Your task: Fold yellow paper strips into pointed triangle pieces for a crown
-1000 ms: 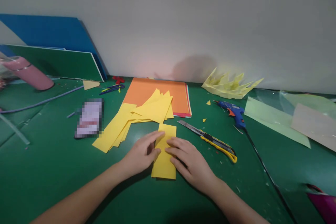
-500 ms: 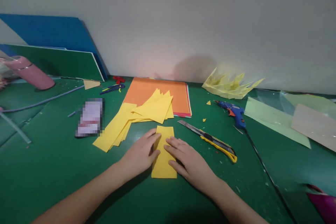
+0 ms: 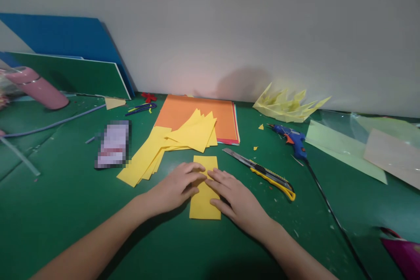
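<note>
A yellow paper rectangle (image 3: 204, 205) lies flat on the green table in front of me. Over its left edge rests my left hand (image 3: 183, 183), fingers bent a little and apart. My right hand (image 3: 231, 192) lies over the paper's right side with its fingers stretched out. The fingertips of both hands come close together near the middle of the paper. Just beyond are more yellow paper pieces (image 3: 193, 133), some cut to points, partly on a stack of orange paper (image 3: 183, 107). A yellow utility knife (image 3: 262, 173) with its blade out lies right of my right hand.
A blue glue gun (image 3: 292, 140) with a black cord lies at right, before a pale yellow spiky paper piece (image 3: 288, 105). Green paper (image 3: 344, 153) is farther right. At left are a phone (image 3: 114, 142), a pink bottle (image 3: 41, 89) and leaning boards (image 3: 75, 74).
My left hand has shifted slightly right across the paper, its fingertips now nearer those of my right hand. The right hand stays almost in place.
</note>
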Demonstrator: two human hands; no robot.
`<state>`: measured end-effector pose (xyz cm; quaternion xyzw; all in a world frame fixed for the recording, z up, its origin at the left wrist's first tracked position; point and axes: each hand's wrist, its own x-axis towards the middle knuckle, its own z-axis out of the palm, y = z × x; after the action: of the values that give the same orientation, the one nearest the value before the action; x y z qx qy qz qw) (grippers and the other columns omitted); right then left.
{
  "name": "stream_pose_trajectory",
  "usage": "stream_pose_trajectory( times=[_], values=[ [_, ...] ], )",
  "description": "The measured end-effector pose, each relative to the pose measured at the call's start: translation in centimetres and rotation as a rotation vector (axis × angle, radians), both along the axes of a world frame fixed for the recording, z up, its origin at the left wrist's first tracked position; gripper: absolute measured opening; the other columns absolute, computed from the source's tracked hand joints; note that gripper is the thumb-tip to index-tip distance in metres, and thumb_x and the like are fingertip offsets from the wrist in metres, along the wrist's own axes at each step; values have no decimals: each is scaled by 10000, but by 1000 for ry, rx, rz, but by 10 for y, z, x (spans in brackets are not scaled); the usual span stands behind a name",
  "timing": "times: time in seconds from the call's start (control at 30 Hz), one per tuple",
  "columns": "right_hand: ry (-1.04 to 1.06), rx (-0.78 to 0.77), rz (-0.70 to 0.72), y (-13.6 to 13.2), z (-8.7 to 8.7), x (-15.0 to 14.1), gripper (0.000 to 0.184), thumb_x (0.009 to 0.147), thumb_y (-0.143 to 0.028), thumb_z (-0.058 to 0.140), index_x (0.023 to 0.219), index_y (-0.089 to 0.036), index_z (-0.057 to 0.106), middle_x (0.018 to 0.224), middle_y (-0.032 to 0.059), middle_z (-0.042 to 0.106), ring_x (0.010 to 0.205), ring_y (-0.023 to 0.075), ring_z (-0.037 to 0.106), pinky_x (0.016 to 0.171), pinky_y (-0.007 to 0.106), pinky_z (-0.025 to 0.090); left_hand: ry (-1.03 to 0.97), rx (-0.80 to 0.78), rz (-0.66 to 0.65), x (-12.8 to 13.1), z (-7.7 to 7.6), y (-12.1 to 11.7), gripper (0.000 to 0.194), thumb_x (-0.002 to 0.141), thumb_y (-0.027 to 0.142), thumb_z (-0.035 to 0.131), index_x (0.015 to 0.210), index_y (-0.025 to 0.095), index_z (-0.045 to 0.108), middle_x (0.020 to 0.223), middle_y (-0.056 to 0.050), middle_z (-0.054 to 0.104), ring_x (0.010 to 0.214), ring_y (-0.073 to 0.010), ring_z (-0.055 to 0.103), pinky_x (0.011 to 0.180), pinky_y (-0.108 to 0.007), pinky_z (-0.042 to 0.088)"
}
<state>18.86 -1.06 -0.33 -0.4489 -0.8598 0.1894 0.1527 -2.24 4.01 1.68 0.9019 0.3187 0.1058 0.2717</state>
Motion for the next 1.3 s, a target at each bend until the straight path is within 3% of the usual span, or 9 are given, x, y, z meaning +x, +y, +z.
stream_pose_trajectory(
  times=[0.2, 0.33, 0.6, 1.07, 1.3],
  values=[
    [-8, 20, 46, -5, 3, 2, 305, 905, -323, 530, 1179, -236, 632, 1420, 132, 435, 1336, 321, 336, 1052, 563, 319, 71, -160, -95, -8, 16, 4, 484, 827, 213, 622, 1283, 277, 476, 1357, -82, 438, 1258, -282, 383, 1027, -467, 367],
    [-23, 47, 159, -9, 7, 2, 257, 906, -377, 528, 1127, -353, 656, 1502, 60, 306, 1385, 355, 192, 1039, 647, 233, 93, -189, -94, -9, 17, 5, 466, 824, 204, 617, 1268, 267, 490, 1379, -87, 413, 1284, -290, 347, 1042, -480, 345],
    [-93, -3, 222, -9, 13, 1, 317, 942, -458, 410, 1194, -400, 593, 1271, 68, 528, 1350, 292, 283, 1053, 655, 155, 72, -188, -107, -9, 14, 4, 545, 838, 180, 580, 1348, 282, 414, 1399, -92, 399, 1293, -282, 344, 1054, -483, 329],
    [-118, 30, 231, -9, 13, 0, 315, 941, -438, 432, 1221, -392, 569, 1240, 62, 542, 1320, 297, 318, 1045, 657, 184, 90, -192, -77, -11, 12, 0, 570, 849, 164, 519, 1381, 298, 364, 1457, -69, 347, 1335, -290, 291, 1073, -520, 303],
    [-110, 45, 231, -9, 11, 1, 354, 941, -434, 433, 1291, -444, 484, 1289, 52, 520, 1328, 294, 304, 1038, 667, 187, 100, -202, -97, -13, 12, -1, 645, 817, 187, 554, 1405, 317, 324, 1527, -50, 232, 1373, -329, 215, 1072, -550, 293]
  ],
)
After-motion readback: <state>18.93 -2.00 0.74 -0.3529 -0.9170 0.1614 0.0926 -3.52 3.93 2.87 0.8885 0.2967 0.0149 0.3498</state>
